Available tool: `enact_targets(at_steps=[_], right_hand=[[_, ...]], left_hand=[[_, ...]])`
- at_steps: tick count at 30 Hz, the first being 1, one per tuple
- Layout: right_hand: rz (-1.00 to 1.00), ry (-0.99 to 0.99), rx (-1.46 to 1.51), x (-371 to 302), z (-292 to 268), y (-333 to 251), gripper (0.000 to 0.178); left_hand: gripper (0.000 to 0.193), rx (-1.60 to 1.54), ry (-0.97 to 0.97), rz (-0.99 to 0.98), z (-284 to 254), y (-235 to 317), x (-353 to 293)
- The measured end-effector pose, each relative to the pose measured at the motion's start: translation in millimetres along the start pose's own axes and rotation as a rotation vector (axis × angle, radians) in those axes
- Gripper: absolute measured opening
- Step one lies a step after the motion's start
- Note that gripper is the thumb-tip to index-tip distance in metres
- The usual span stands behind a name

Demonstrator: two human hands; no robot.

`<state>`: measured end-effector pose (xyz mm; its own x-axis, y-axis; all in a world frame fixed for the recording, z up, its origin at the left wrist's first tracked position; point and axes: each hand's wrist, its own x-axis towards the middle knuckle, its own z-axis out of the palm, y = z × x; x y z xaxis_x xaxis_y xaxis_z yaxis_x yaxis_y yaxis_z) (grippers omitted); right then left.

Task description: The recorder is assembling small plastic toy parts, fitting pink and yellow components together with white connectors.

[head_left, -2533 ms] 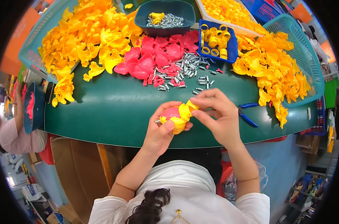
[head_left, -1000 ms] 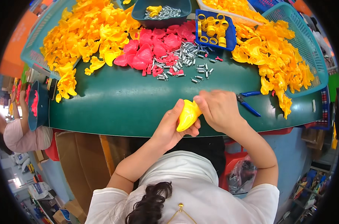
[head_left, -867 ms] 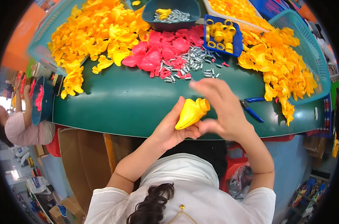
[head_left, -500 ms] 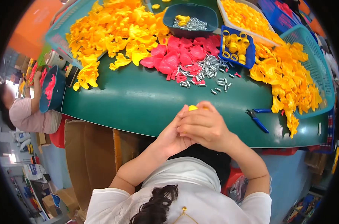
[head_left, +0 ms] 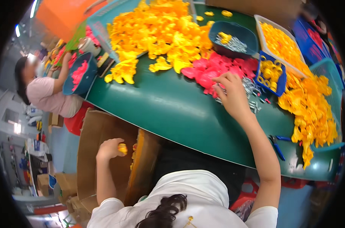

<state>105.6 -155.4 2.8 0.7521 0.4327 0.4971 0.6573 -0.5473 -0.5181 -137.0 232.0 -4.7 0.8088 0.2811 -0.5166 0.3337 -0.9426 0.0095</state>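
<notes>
My left hand (head_left: 111, 149) is over the cardboard box (head_left: 90, 140) beside my lap. Its fingers are closed on a small yellow plastic piece (head_left: 122, 149), which sticks out at the fingertips. Over the table, my right hand (head_left: 233, 95) reaches down where a heap of pink plastic pieces (head_left: 202, 72) meets a scatter of small silver metal pins (head_left: 252, 88). Its finger and thumb are apart, and I see nothing between them. The hand covers part of the pins and pink pieces.
Beyond are a teal basin (head_left: 233, 49) of pins, a blue tray (head_left: 261, 81) of yellow rings and a heap of yellow shells (head_left: 153, 34). More yellow shells (head_left: 305, 102) lie right, near blue-handled pliers (head_left: 277, 148). A person (head_left: 43, 89) sits at left beside another basin (head_left: 90, 72).
My hands were together around a yellow piece in front of me. They have parted: the left moved over the box with a yellow piece, the right out to the pink heap. The view has turned.
</notes>
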Motion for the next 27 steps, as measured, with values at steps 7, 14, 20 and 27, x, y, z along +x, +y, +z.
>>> enact_targets(at_steps=[7, 14, 20, 27], right_hand=[[-0.070, -0.045, -0.297, 32, 21, 22, 0.024], [-0.008, -0.156, -0.309, 34, 2, 27, 0.029], [0.060, -0.178, -0.105, 38, -8, 30, 0.039], [0.121, -0.108, 0.088, 27, -24, 32, 0.024]], left_hand=[[0.022, -0.158, 0.699, 0.199, -77, 69, 56], [0.022, 0.201, 1.267, 0.374, -87, 67, 165], [0.022, -0.182, 1.273, 0.670, -85, 155, 109], [0.021, -0.285, 0.881, 1.137, 3, 249, 43]])
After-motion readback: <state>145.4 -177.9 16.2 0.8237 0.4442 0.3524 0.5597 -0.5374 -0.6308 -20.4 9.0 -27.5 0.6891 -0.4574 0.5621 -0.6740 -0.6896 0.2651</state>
